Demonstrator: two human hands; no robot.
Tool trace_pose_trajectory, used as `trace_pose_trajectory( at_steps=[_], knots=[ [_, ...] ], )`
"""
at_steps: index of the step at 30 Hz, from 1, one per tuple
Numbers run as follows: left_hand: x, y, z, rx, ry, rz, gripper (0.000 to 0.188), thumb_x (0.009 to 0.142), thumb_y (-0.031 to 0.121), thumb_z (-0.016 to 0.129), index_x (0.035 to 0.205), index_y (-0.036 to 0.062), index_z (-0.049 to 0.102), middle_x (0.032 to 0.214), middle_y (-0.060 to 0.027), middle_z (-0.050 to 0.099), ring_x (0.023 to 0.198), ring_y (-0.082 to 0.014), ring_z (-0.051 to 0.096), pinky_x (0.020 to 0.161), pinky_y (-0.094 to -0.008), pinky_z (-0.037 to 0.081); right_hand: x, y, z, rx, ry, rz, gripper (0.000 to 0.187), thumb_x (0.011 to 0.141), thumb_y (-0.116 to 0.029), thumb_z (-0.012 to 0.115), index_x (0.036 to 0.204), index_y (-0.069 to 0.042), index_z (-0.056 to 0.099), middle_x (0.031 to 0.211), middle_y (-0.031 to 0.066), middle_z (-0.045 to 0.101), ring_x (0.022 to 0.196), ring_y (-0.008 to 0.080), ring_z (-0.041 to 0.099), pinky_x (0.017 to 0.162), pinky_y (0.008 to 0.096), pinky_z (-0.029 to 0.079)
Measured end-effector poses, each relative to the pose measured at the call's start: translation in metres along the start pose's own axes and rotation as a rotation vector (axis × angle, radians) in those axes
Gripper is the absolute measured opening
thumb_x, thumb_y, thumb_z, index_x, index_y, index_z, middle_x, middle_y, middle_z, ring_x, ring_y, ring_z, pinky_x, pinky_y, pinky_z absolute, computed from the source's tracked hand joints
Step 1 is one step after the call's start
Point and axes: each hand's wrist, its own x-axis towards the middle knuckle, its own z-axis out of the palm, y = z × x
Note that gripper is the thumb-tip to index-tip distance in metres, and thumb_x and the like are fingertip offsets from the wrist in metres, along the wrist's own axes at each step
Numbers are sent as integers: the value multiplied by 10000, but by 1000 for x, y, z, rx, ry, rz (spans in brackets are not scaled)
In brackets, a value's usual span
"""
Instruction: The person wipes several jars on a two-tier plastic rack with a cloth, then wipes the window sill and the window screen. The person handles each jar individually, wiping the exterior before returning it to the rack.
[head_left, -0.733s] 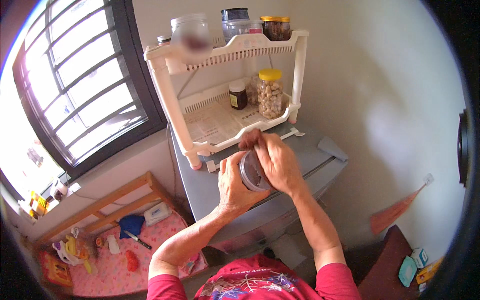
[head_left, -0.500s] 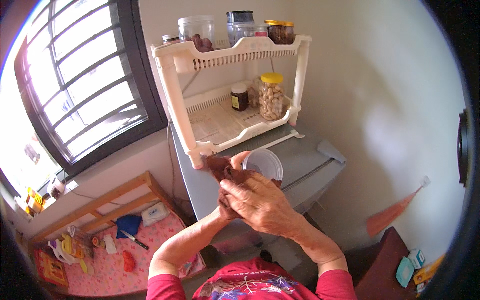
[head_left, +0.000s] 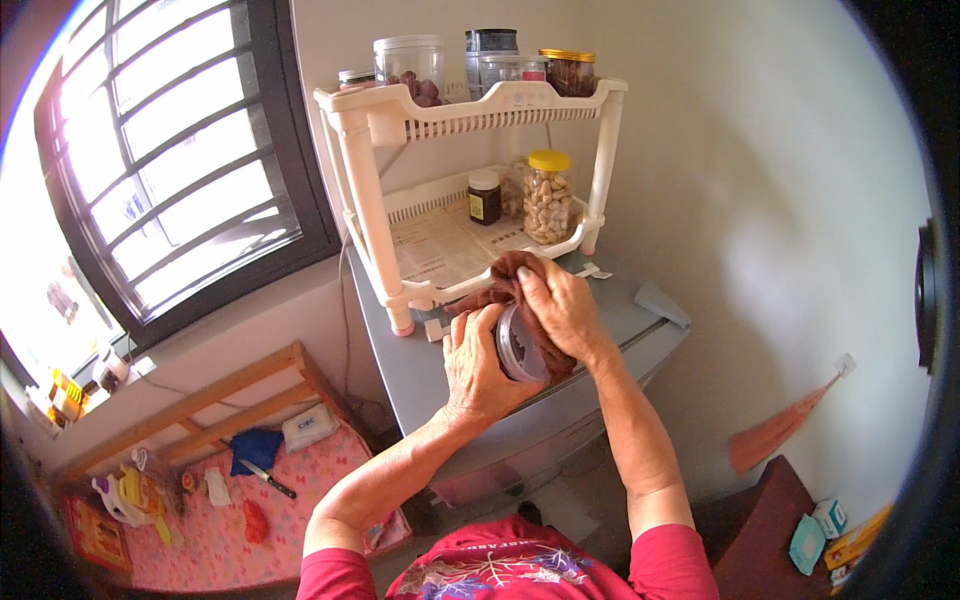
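In front of the white rack, my left hand (head_left: 472, 362) is closed round the side of a clear plastic jar (head_left: 510, 345) that is tilted, its round rim facing up and to the right. A brown cloth (head_left: 508, 272) is gripped in my right hand (head_left: 566, 312), which presses it over the jar's far and right side. Part of the cloth hangs across the top toward my left fingers. Both hands are above a grey cabinet top (head_left: 415, 375).
The two-tier white plastic rack (head_left: 372, 220) holds a yellow-lidded jar of nuts (head_left: 547, 208) and a dark jar (head_left: 484, 203) below, with several jars above. A barred window (head_left: 180, 150) is at left. A knife (head_left: 268, 480) lies on the pink bed (head_left: 320, 470).
My hands have moved apart from their overlapped position. The left has come round the jar's left side; the right has shifted up and right with the brown cloth, which now covers part of the jar.
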Motion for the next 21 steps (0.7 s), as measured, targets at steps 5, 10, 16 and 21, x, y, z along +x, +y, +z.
trace_pose_trajectory(
  at_steps=[5,10,16,21],
  knots=[
    [2,4,-1,68,-51,-50,1001,474,308,853,1302,58,348,1210,-138,494,1165,-321,432,930,-466,330,-24,7,3,161,133,62,336,949,-273,458,1119,-3,562,952,163,645,881,246,620,779,325,473],
    [6,7,-6,268,-66,82,693,693,348,695,1283,97,431,1214,-78,483,1122,-282,454,870,-453,368,-47,-42,6,-224,171,-492,362,744,-171,664,1059,-29,556,1121,166,522,1086,362,497,960,436,384],
    [2,12,-8,166,22,133,855,647,384,740,1324,15,371,1181,-115,502,1116,-286,465,898,-453,349,-44,-49,1,-237,225,-396,241,731,-152,636,930,-36,565,991,160,553,898,371,541,844,442,423],
    [-3,5,-6,-261,99,139,1022,422,243,918,1261,43,369,1178,-177,495,1113,-327,496,904,-419,417,-18,-24,-22,537,-33,61,280,900,-209,510,1069,-7,604,986,93,650,921,168,591,829,311,464]
  ],
)
